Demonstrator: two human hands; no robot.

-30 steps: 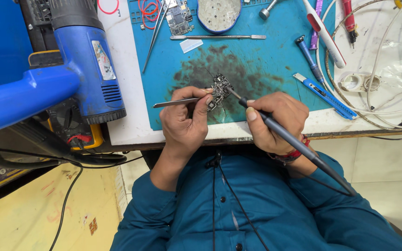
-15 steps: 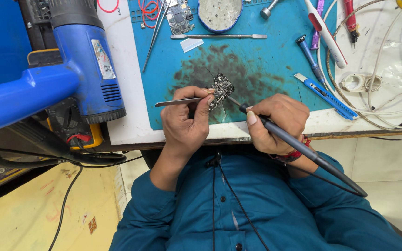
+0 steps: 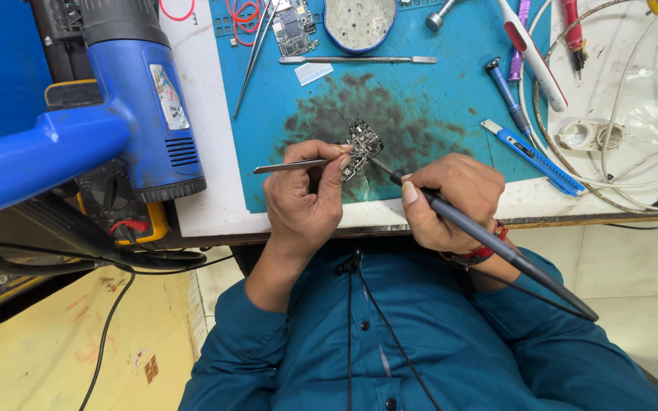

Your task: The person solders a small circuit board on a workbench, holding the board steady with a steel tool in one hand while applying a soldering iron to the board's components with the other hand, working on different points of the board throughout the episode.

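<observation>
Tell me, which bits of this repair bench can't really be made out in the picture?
Head view only:
- Iron tip: too small to tell whether it touches the small circuit board.
- Tweezers: their points are hidden behind the left hand fingertips.
- Second circuit board and round dish: cut off by the top edge.
- Heat gun: its nozzle is cut off by the top edge.
</observation>
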